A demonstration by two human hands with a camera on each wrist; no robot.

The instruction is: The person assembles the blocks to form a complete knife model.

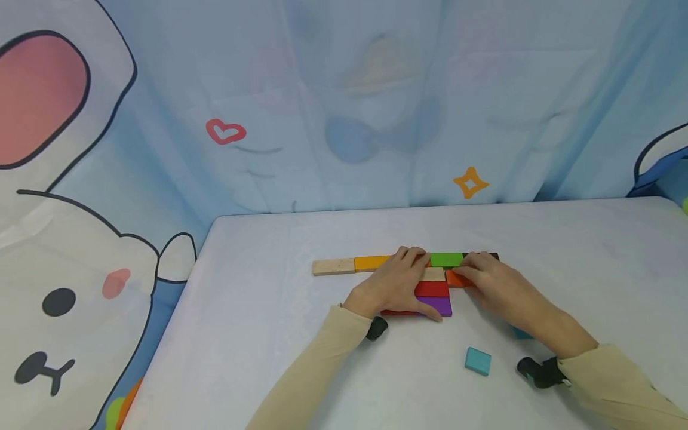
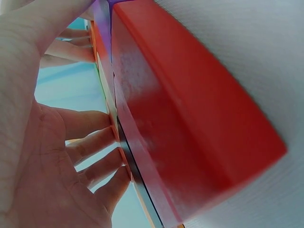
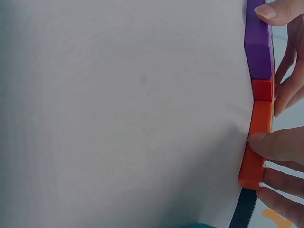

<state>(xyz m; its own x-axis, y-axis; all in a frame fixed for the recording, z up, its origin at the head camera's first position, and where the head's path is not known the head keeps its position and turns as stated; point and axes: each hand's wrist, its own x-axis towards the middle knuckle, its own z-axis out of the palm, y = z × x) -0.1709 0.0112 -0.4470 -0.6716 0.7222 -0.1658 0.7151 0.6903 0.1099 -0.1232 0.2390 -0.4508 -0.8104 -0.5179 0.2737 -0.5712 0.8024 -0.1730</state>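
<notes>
Coloured wooden blocks lie flat against one another on the white table. My left hand (image 1: 395,283) spreads across them, thumb by the purple block (image 1: 438,306) and fingertips at the back row, hiding several blocks. A red block (image 2: 204,95) fills much of the left wrist view. At the right end, my right hand (image 1: 500,286) pinches an orange block (image 3: 256,142), with the thumb on its near face and fingers beyond it. This block's end meets a pale block (image 1: 433,274) and a red block (image 1: 432,289). Behind it run a green block (image 1: 447,260) and a black block (image 1: 495,257).
A pale wooden block (image 1: 333,267) and a yellow block (image 1: 372,263) extend the back row leftward. On the table (image 1: 258,358) nearer me lies a small teal block (image 1: 478,361). Another blue block (image 1: 521,334) shows partly under my right forearm. A patterned curtain (image 1: 301,107) hangs behind.
</notes>
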